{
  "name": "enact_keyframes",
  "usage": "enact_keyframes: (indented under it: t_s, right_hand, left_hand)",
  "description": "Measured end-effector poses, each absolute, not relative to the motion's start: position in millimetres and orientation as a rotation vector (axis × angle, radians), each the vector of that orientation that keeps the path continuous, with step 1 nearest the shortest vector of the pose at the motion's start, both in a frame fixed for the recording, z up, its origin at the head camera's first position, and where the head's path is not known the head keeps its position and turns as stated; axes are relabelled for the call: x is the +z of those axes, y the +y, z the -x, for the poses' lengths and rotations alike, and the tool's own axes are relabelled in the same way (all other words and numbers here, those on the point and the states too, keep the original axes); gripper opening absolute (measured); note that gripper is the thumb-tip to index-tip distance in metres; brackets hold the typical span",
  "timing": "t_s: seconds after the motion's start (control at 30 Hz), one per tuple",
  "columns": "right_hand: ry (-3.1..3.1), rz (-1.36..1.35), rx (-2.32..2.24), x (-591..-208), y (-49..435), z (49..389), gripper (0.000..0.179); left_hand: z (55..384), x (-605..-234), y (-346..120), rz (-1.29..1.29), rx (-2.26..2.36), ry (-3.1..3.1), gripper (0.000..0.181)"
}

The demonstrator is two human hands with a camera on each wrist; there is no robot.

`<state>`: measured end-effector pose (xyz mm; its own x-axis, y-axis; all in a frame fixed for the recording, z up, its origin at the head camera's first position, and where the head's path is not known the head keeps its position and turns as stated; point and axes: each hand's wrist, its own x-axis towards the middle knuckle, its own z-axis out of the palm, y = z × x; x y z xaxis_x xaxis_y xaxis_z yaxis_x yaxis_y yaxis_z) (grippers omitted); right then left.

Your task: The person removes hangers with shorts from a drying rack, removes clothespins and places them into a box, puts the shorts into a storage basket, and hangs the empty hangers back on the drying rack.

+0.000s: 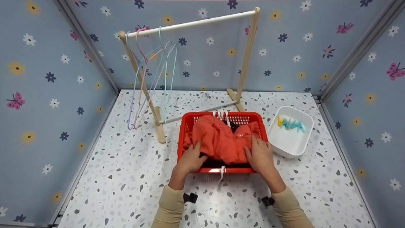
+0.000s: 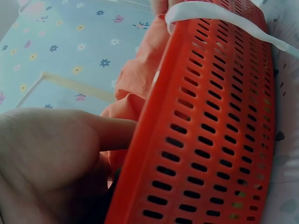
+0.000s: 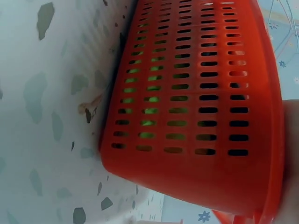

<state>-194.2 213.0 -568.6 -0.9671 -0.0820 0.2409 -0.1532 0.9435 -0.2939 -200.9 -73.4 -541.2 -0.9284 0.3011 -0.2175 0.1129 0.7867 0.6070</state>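
Observation:
A heap of coral-red clothing point(image 1: 215, 139) fills a red perforated plastic basket point(image 1: 218, 170), with dark cloth under it. My left hand point(image 1: 190, 160) reaches over the basket's near left side, its thumb and fingers spread against the red cloth. In the left wrist view the thumb point(image 2: 114, 133) extends straight over the basket rim, and the other fingertips are hidden. My right hand point(image 1: 261, 155) lies at the right side of the heap, thumb and fingers apart on the cloth. Mostly the basket's slotted wall point(image 3: 191, 98) shows in the right wrist view.
A wooden rack with a white rail point(image 1: 196, 23) stands behind the basket. Pink and blue hangers point(image 1: 147, 58) hang at its left end. Right of the basket, a white tub point(image 1: 288, 145) contains yellow and teal clothespins point(image 1: 292, 124). White straps point(image 1: 222, 172) loop over the basket rim.

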Motion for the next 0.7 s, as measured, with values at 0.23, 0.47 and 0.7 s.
enact_keyframes:
  t_s: [0.23, 0.47, 0.7]
  right_hand:
    - [-2.885, -0.175, 0.497, -568, 216, 190, 0.063]
    - [-2.823, -0.214, 0.599, -567, 223, 188, 0.071]
    - [-2.806, -0.2, 0.61, -574, 224, 174, 0.076]
  left_hand:
    - [187, -533, -83, -0.338, 0.958, 2.866, 0.06]
    - [184, -539, -96, -0.383, 1.163, 3.143, 0.033]
    - [178, -563, -104, -0.486, 1.214, 3.18, 0.043]
